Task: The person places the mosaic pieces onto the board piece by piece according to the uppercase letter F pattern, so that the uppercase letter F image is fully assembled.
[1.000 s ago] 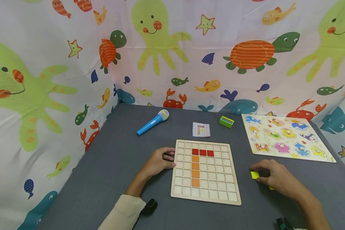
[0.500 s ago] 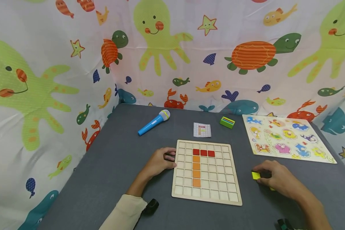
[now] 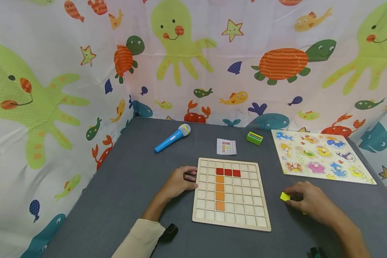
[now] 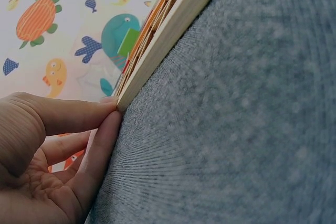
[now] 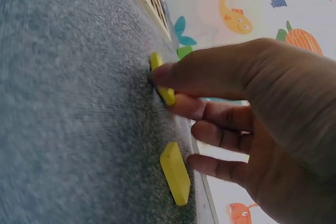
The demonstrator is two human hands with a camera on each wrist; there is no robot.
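A wooden grid board lies on the grey table, with red tiles in a short row and orange tiles in a column below the leftmost one. My left hand pinches the board's left edge between thumb and fingers, as the left wrist view shows. To the right of the board, my right hand pinches a yellow tile between thumb and fingertip, at the table surface. A second yellow tile lies under that hand, mostly hidden in the head view.
Behind the board lies a small card with a printed grid pattern. A green block with coloured stripes is beside it. A blue toy microphone lies at back left, and a sea-animal puzzle board at back right.
The yellow tile in my right hand has tilted slightly. My left hand keeps its place on the board's edge.
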